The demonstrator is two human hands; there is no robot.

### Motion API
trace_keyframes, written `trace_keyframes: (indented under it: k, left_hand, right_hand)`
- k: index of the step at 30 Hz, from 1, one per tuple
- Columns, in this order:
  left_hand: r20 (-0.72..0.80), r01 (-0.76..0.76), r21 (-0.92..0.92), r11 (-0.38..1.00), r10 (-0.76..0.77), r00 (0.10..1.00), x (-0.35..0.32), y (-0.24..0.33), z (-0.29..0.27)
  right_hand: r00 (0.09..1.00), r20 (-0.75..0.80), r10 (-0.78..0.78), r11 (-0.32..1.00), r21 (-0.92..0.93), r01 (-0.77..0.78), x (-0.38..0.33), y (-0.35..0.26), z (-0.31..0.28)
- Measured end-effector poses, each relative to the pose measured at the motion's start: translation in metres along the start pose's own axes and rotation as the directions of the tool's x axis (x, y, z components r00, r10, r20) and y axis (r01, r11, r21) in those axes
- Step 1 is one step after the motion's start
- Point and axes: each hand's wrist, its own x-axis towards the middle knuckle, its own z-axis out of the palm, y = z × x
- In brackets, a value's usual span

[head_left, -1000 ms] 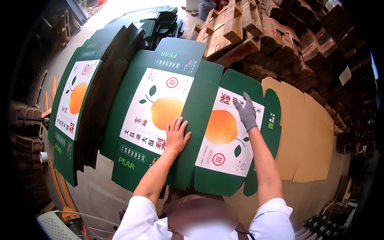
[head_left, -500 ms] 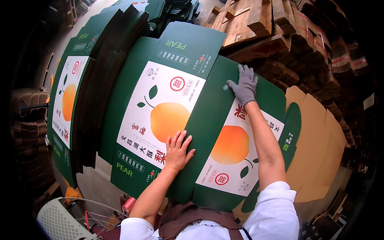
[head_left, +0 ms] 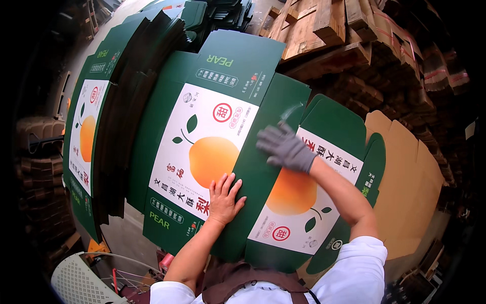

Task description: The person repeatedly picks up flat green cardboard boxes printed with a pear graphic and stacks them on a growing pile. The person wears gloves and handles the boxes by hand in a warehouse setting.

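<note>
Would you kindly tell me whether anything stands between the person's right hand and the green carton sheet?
Only its own grey glove; nothing else visible separates the right hand from the green carton sheet. The bare left hand lies aside.

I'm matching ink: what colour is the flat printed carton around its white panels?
Dark green; the head view shows the carton best.

White short sleeves (head_left: 349, 268), brown apron (head_left: 235, 279) with straps (head_left: 297, 296), grey glove (head_left: 298, 156) on the right hand (head_left: 284, 147).
</note>
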Motion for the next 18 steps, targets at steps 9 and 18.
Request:
trace_keyframes:
  k: [9,18]
  left_hand:
    - [0.038,0.015,-0.010,1.000,-0.014,0.999,-0.009,-0.002,0.001]
    - [0.007,-0.010,-0.045,0.999,0.010,1.000,-0.005,-0.001,0.002]
  right_hand:
    - [0.942,-0.335,-0.028,0.969,-0.241,-0.057,0.006,-0.015,-0.015]
    - [0.661,-0.710,0.243,0.865,-0.149,-0.478,0.006,0.007,-0.024]
